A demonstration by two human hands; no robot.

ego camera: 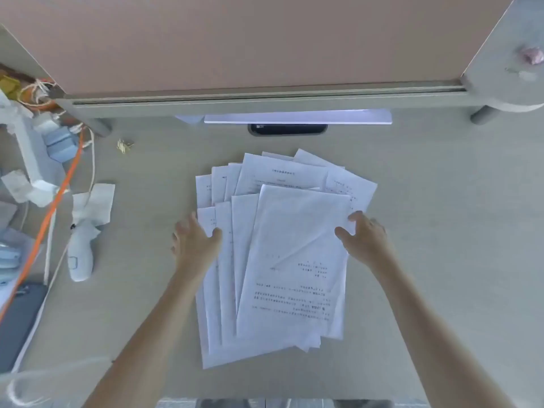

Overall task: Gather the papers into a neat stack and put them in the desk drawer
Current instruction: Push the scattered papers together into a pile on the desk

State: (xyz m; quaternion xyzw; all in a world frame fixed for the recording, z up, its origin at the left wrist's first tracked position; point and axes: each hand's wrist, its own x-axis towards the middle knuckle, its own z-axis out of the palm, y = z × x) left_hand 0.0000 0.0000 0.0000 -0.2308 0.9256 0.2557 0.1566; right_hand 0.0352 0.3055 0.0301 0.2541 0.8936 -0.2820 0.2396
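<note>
Forearms reach in from the near edge of the counter (441,231), one to each side of the papers (288,260), which lie fanned and overlapping in the middle of it. The left hand (195,242) rests at the left margin of the fan, fingers loosely spread and thumb on a sheet; the right hand (363,238) sits at the right margin, fingers curled lightly at the edge of the top sheet. Neither has closed on anything, so both are open and pressing rather than gripping.

Gathering looks to be the step in hand, with the sheets not yet squared. The next move likely calls for both hands to push inward together, then tap the long edges flush.

Bare surface lies to the right of the fan and beyond it, giving room to slide. To the left, well apart, sit a white handheld device (79,254), a crumpled tissue (94,201) and an orange cable (56,207), best avoided. Farther off, a cable slot (287,129) and a white strip (297,117) lie below the partition (265,39). No drawer shows.
</note>
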